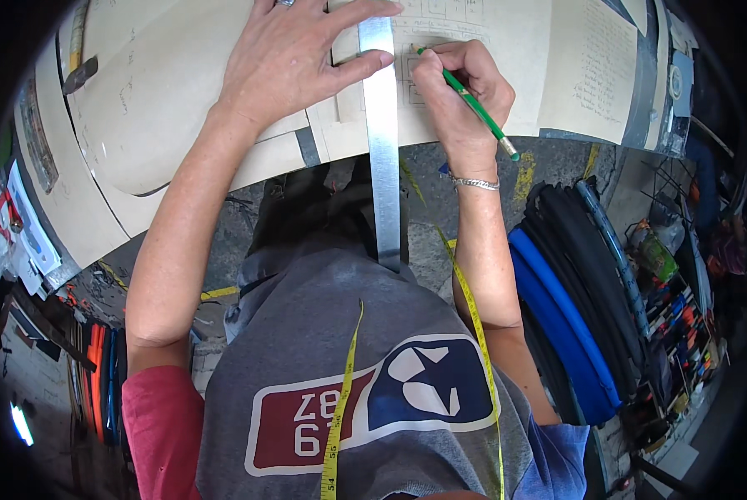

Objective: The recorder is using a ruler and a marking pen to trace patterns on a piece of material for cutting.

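Note:
My left hand (294, 58) lies spread on the pale board (515, 100), its thumb and forefinger stretched across a long metal ruler (382, 125) and pressing on it. The ruler runs off the board's near edge toward my body. Beside the ruler, my right hand (465, 92) is closed around a green pencil (478, 108) with an eraser end. The pencil's tip is at the board, next to thin pencil-drawn boxes and handwriting. A yellow tape measure (472, 308) hangs round my neck, its two ends dangling over my shirt.
A hammer-like tool (78, 75) lies at the board's far left. A sheet with handwriting (590, 71) is at the right. Below the table's edge on the right stand rolls of black and blue material (565, 308). Orange and dark sheets (98, 383) stand low on the left.

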{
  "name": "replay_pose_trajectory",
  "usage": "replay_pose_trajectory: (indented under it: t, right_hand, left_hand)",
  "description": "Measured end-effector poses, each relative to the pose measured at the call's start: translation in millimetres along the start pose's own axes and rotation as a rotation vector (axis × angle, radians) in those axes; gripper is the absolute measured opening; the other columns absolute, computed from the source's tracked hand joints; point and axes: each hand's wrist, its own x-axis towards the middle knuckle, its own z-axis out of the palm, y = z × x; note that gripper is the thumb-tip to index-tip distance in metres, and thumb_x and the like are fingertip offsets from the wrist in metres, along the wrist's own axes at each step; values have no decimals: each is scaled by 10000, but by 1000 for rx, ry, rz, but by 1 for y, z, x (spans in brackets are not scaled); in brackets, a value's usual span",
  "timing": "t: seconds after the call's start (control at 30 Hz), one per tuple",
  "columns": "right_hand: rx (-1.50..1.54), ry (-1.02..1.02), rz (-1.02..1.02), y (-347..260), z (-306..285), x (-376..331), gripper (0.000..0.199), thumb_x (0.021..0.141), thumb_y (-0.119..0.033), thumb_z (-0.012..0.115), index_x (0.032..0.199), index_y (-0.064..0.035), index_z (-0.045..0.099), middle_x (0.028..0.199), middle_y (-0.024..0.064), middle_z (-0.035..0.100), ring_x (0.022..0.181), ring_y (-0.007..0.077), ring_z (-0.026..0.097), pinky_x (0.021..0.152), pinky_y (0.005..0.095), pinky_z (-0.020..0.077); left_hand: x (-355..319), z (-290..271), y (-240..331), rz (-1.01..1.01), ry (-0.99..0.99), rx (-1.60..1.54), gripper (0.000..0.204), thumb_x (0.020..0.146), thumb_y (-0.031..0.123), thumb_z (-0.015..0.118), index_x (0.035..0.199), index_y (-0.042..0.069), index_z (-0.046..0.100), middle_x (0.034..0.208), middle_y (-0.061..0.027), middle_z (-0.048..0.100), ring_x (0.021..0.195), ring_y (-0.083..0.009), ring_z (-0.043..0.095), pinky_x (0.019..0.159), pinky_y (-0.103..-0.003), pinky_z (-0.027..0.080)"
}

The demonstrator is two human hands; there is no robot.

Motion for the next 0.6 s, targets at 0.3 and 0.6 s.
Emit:
replay_pose_trajectory:
  t: [0.3, 0.6]
  right_hand:
    - [6, 12, 44, -1, -2, -1, 144, 894, -21, 741, 822, -25, 616, 839, 28, 714, 768, 49, 626, 716, 218, 538]
    - [-41, 37, -5, -2, -1, 2, 162, 878, -24, 746, 802, -37, 604, 776, 12, 686, 731, 46, 621, 685, 213, 529]
  left_hand:
    - [2, -3, 6, -38, -66, 131, 592, 908, 621, 625, 1373, 256, 652, 1629, -210, 327, 1561, -363, 234, 1282, -589, 114]
    - [3, -4, 7, -49, -75, 148, 592, 909, 635, 612, 1371, 268, 651, 1632, -200, 324, 1562, -356, 234, 1287, -581, 111]
